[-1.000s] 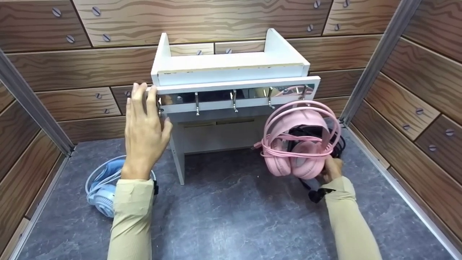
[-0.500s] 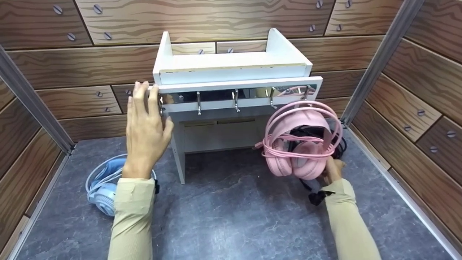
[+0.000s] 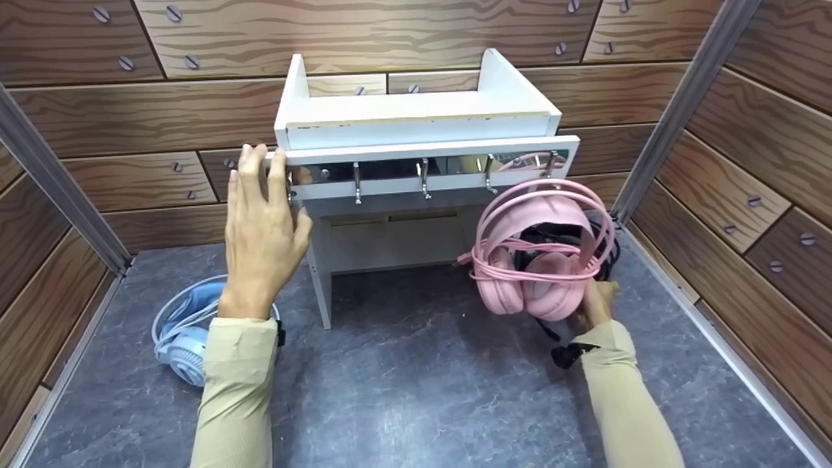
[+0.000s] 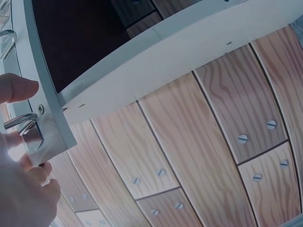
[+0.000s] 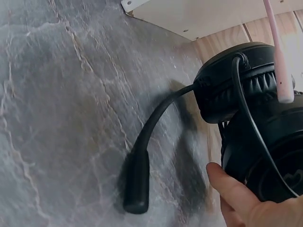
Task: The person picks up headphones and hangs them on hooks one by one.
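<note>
My left hand (image 3: 260,240) rests with nearly straight fingers at the left end of a white hook rail (image 3: 390,190); its thumb stands apart, near the end hook (image 4: 21,120) in the left wrist view. Pink headphones (image 3: 500,289), their cable wound round them, hang at the rail's right end. Behind and below these, my right hand (image 3: 598,302) holds a black headset (image 5: 255,135), its thumb along an ear cup in the right wrist view. The headset's microphone boom (image 5: 137,182) sticks out over the grey surface. Most right-hand fingers are hidden.
The rail fronts a white shelf unit (image 3: 390,110) with raised sides. A light blue headset (image 3: 185,354) lies on the grey marbled surface (image 3: 403,390) at left, partly behind my left forearm. Wood-patterned walls (image 3: 364,32) enclose the back and sides.
Hardly anything differs: both hands keep their places, and the pink headphones hang as before. The head view shifts slightly.
</note>
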The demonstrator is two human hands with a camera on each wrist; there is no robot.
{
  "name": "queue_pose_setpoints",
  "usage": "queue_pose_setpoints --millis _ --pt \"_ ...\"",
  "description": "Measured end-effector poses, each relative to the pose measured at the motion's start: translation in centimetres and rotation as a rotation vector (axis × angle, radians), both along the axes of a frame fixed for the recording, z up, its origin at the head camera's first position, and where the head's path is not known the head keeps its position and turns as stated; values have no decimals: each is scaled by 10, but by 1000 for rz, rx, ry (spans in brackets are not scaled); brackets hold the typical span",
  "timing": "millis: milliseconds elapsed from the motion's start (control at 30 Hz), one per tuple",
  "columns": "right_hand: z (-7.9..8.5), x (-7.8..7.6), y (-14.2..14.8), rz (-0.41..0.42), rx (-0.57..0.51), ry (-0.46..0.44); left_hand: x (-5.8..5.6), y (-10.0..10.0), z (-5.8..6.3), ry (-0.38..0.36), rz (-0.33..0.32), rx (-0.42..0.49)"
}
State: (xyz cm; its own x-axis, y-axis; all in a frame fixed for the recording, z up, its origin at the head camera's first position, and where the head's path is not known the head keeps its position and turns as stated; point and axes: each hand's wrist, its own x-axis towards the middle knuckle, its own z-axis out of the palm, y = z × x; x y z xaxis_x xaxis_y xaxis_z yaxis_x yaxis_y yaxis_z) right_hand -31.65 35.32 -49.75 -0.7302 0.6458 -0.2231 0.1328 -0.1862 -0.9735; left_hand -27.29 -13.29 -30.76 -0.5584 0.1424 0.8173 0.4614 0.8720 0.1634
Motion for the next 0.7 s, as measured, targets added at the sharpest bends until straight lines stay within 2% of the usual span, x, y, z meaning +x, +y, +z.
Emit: queue_pose_setpoints --millis 100,467,700 --pt "8 5 -9 4 0 82 0 0 0 -3 -3 -6" --pt "19 2 -12 -50 -72 269 0 0 3 -13 0 -1" --pt "24 7 -9 -67 -130 305 0 2 1 -17 -3 2"
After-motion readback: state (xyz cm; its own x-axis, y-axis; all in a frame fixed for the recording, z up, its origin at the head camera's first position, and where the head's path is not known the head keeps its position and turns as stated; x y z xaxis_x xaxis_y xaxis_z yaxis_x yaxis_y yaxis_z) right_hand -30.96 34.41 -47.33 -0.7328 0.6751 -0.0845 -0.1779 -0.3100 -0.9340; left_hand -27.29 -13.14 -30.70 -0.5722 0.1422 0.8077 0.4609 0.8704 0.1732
